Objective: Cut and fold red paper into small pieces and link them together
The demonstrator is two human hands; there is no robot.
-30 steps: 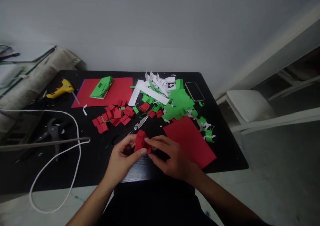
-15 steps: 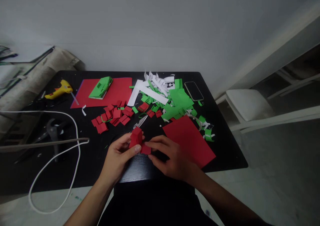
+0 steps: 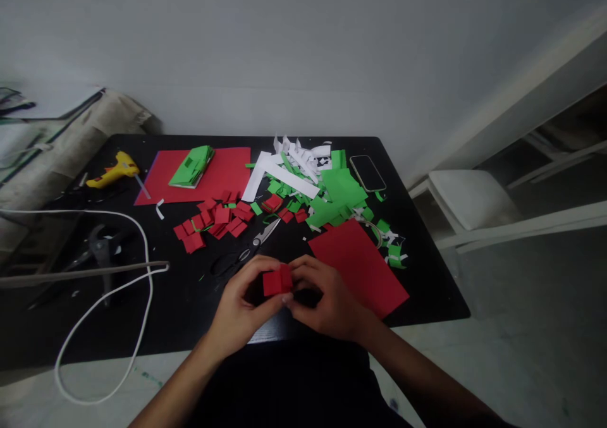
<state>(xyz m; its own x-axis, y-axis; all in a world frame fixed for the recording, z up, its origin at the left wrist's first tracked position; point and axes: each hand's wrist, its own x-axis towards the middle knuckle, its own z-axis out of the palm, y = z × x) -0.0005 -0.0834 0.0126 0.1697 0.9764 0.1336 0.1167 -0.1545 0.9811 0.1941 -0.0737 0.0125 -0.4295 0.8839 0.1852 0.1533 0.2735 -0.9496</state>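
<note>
A small folded red paper piece (image 3: 277, 281), box-like in shape, is held near the front edge of the black table. My left hand (image 3: 244, 305) grips it from the left, thumb below and fingers above. From the right, my right hand (image 3: 322, 295) pinches its other side with thumb and fingertips. Just beyond my left hand lie scissors (image 3: 251, 246) with their blades pointing away to the right. A loose cluster of folded red paper pieces (image 3: 222, 215) sits further back. Beside my right hand is a flat red sheet (image 3: 358, 267).
Green scraps (image 3: 339, 194) and white paper strips (image 3: 294, 178) are heaped at the back. A phone (image 3: 368, 173) lies at the back right. On the left are a yellow glue gun (image 3: 114, 170), pliers (image 3: 102, 251) and a looped white cable (image 3: 147, 295). A white stool (image 3: 469, 197) stands right.
The red paper piece has gone from an upright shape with a flap to a compact box shape. Both hands have come closer together around it, my left hand shifting right and uncovering the scissors' handles.
</note>
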